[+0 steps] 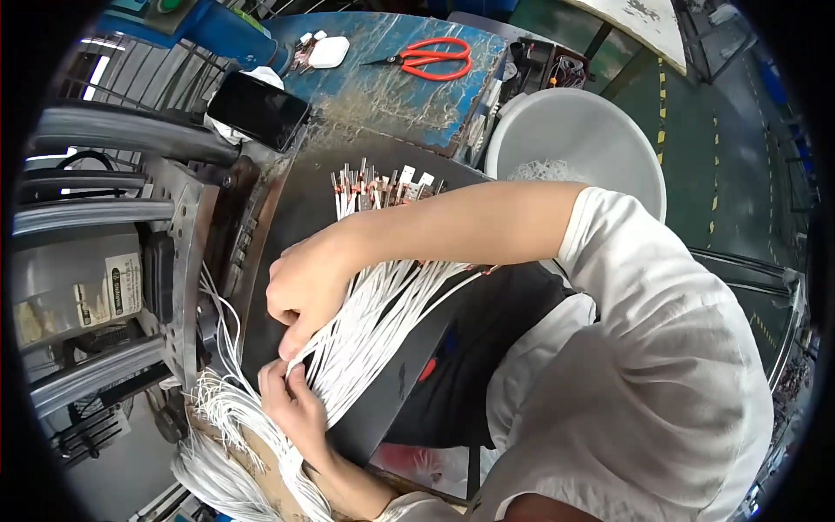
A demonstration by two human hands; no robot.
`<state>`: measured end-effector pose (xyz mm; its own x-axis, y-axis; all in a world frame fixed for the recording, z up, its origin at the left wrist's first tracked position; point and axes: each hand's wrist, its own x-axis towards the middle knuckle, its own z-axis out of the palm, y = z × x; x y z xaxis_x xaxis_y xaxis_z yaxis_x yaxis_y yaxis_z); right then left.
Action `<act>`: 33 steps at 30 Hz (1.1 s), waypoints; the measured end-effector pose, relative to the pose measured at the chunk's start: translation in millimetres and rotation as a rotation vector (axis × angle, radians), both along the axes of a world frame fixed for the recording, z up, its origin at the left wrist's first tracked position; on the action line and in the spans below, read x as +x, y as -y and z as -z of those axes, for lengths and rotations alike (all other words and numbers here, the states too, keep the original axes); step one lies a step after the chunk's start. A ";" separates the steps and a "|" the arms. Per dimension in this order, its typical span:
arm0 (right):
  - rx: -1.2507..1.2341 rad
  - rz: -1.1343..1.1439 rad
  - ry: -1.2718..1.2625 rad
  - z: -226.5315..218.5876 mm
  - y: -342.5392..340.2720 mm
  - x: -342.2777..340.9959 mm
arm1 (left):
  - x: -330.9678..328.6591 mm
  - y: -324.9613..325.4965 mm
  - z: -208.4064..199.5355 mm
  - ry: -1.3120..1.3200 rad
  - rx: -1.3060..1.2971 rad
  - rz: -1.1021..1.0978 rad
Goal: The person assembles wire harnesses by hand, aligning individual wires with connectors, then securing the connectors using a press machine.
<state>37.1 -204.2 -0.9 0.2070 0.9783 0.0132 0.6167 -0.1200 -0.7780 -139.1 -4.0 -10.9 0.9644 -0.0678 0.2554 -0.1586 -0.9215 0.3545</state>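
A spread bundle of white cables (370, 335) lies across a dark board, with small metal connectors (383, 184) at its far end. My right arm reaches over the bundle from the right. At the bundle's left edge, my right hand (311, 283) is bent down, its thumb and fingers pinched on white cable. Just below it, my left hand (294, 407) is curled with its fingertips closed on white cable too. The two hands' fingertips nearly meet, so how many strands each one holds is hidden. More white cables (226, 400) trail off to the left of my left hand.
Red-handled scissors (435, 59) and a small white case (330, 52) lie on the worn blue tabletop (383, 100). A black phone (258, 109) rests at the back left. A grey-white bucket (578, 130) stands at the right. Metal machine rails (96, 213) flank the left side.
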 end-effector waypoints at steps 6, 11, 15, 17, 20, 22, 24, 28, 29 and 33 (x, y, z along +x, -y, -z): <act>0.087 -0.012 0.314 23.1 -13.1 -12.1 | -2.1 -4.8 14.1 0.107 -0.177 -0.270; 0.030 0.065 0.385 25.6 -23.6 -18.8 | 3.6 -14.8 15.3 -0.014 -0.176 -0.314; 0.063 0.206 0.341 29.0 -32.1 -36.5 | 6.3 -7.2 20.1 0.001 -0.190 -0.341; 0.081 0.365 0.311 30.9 -34.8 -52.0 | 6.7 -4.9 22.3 0.041 -0.241 -0.347; 0.129 0.492 0.297 36.3 -35.4 -59.7 | 5.6 -25.6 16.2 -0.041 -0.186 -0.338; 0.141 0.565 0.332 43.5 -30.8 -61.2 | 5.7 -20.3 13.7 -0.091 -0.166 -0.327; 0.152 0.569 0.332 40.6 -24.0 -65.8 | 2.8 -11.6 9.5 -0.102 -0.231 -0.267; 0.153 0.585 0.343 39.9 -21.3 -68.4 | 3.4 -1.6 0.1 -0.206 -0.326 -0.234; 0.151 0.603 0.340 41.7 -24.2 -66.9 | 4.1 -0.2 -1.8 -0.252 -0.362 -0.236; 0.168 0.592 0.315 39.4 -25.8 -65.8 | -0.1 4.7 -6.6 -0.218 -0.284 -0.246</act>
<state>-28.7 -178.3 -40.3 0.6668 0.6813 0.3022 0.6845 -0.3994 -0.6099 -139.2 -8.7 -4.3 0.9766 0.2141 0.0190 0.1602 -0.7836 0.6002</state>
